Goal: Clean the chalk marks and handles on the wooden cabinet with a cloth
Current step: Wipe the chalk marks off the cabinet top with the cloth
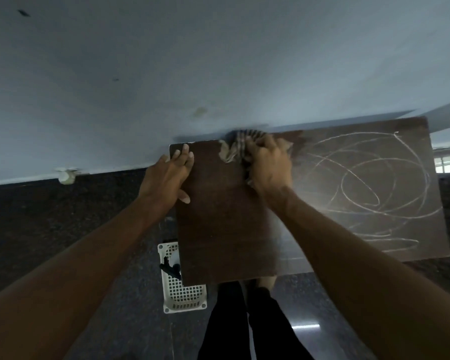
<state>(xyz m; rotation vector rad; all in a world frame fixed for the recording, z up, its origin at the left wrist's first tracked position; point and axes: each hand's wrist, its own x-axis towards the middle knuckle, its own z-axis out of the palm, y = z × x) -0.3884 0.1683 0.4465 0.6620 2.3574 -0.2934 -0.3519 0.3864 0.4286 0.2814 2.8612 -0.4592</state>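
Observation:
I look down on the dark wooden cabinet top [218, 229], which stands against a pale wall. White chalk scribbles [369, 185] cover its right half; the left half is bare wood. My right hand [268, 162] presses a crumpled striped beige cloth [231, 149] onto the top near the back edge, at the left border of the scribbles, and the cloth is blurred. My left hand [169, 175] lies flat with fingers spread on the cabinet's back left corner. No handles are in view.
A white perforated plastic basket [185, 294] with a dark object inside stands on the dark speckled floor by the cabinet's front left corner. My legs in black trousers [244, 320] are just in front of the cabinet. A white lump [66, 175] sits at the wall's base.

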